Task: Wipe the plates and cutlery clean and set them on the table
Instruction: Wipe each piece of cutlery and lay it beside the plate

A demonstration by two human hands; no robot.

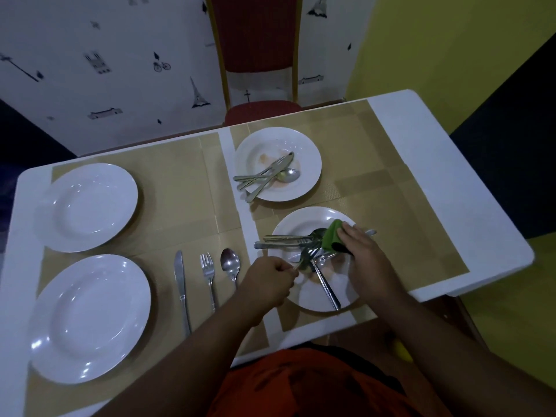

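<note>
While left hand (267,282) grips spoon (306,254), perhaps, right hand (365,254) grips cloth (332,236), cutlery (287,238) on plate (311,296)

A single wide-angle view was taken from the person's head, above the near edge of the table (436,188), and was aimed forward and steeply down. Nearly the whole top was taken in, with the near left corner cut off by the frame. The left hand (267,281) and right hand (364,251) were seen close under the lens, by the near right corner. Beyond the far edge, a chair (255,34) and wall (105,55) were caught.
</note>
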